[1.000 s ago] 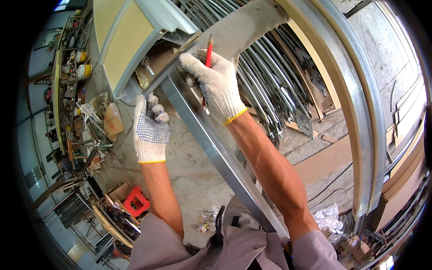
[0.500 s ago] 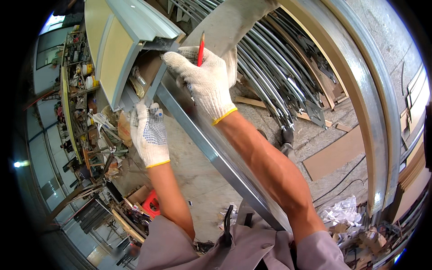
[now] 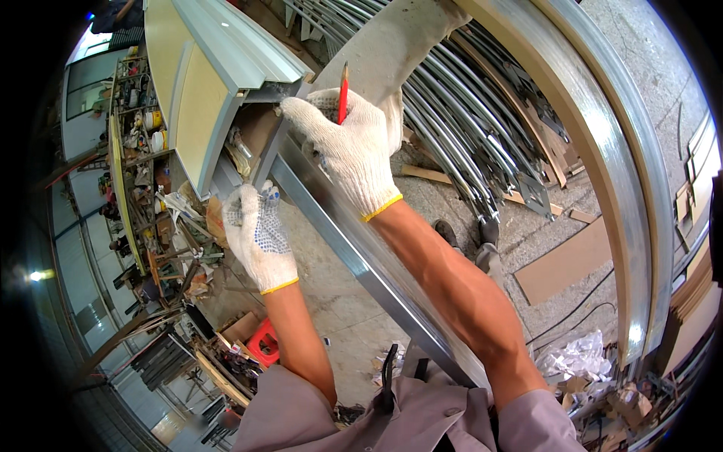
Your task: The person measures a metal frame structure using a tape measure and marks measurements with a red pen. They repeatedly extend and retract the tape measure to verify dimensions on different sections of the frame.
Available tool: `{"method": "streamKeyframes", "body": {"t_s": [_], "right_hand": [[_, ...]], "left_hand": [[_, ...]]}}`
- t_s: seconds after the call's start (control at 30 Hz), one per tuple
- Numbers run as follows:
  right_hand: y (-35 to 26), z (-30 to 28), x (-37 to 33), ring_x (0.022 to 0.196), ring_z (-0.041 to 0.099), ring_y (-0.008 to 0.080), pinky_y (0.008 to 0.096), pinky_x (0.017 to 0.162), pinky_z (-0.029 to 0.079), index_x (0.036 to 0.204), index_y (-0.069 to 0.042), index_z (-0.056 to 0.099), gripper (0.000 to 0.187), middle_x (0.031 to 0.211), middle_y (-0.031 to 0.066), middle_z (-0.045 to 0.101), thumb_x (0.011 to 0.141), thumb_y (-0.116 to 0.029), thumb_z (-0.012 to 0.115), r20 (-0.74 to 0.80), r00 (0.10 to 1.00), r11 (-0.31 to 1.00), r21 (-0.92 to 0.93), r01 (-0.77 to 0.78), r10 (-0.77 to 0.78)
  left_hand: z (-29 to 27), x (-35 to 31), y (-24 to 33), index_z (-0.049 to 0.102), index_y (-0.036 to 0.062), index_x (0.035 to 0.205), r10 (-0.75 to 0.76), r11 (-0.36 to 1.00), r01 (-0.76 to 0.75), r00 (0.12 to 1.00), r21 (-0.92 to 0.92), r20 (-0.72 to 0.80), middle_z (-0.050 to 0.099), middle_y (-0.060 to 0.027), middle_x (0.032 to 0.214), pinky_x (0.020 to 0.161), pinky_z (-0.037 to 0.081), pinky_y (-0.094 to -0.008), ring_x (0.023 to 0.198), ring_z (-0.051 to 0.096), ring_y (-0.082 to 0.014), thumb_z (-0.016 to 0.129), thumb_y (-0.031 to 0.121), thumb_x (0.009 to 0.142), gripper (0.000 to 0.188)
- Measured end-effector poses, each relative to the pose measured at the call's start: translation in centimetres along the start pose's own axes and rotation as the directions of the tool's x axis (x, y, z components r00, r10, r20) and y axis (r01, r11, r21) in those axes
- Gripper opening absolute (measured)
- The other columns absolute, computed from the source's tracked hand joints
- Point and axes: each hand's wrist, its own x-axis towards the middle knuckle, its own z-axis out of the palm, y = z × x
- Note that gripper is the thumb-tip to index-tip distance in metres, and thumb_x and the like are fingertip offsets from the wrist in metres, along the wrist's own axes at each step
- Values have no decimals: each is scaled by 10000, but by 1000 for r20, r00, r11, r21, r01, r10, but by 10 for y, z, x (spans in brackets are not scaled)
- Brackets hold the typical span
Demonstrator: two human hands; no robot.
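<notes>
My right hand (image 3: 350, 151), in a white knitted glove with a yellow cuff, is closed around a red pencil (image 3: 343, 96) whose sharpened tip points up. Its fingertips are by the right side of a cream panel's hollow metal-framed end (image 3: 260, 154). My left hand (image 3: 260, 237), gloved alike with blue dots on the palm side, has its fingers curled at the lower edge of that end. Whether they pinch anything is hidden. The cream panel (image 3: 199, 113) carries a pale ridged metal profile (image 3: 233, 45) along its top.
A long shiny metal bar (image 3: 369, 282) runs diagonally beneath my right forearm. Bundled metal tubes (image 3: 452, 128) lie beyond it, with large curved frames (image 3: 602, 135) on the right. Brown board (image 3: 565, 260) and crumpled plastic (image 3: 580, 358) lie on the floor. Cluttered shelving (image 3: 139, 166) stands at left.
The view has shifted slightly, so everything sits a little lower and further right. Both hands keep about the same place against the panel end, and the pencil stays in my right hand.
</notes>
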Motion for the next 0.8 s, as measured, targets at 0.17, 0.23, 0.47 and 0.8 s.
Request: {"method": "streamKeyframes", "body": {"t_s": [0.17,0.23,0.47,0.8], "right_hand": [[9,2,4,579,574,102,306,572,486,820,34,683,318,645,45,640,852,-265,788,6,999,999,7,40,-40],[13,2,7,573,568,118,328,582,486,793,35,669,340,627,66,628,850,-284,772,-10,997,996,-37,75,-75],[15,2,9,574,552,151,350,608,486,763,29,639,358,615,99,610,853,-301,745,-21,998,994,-89,65,-67],[16,3,10,614,567,145,346,639,498,833,22,675,332,645,106,615,880,-298,750,-28,996,994,-64,86,-88]], "left_hand": [[-4,-2,5,614,15,1094,55,998,-55,998,-9,22,633,-84,1059,888,556,-399,942,662,-255,752,73,946,211],[-2,-3,5,598,4,1114,84,995,-85,996,50,24,630,-103,1048,891,548,-350,946,650,-222,743,122,966,238],[1,-2,2,600,-12,1154,96,992,-96,995,79,-2,625,-91,1051,903,543,-311,958,640,-181,712,152,996,253],[1,1,-1,606,-9,1138,58,983,-49,998,179,-40,615,-71,1012,841,514,-296,908,596,-150,681,172,1022,228]]}}
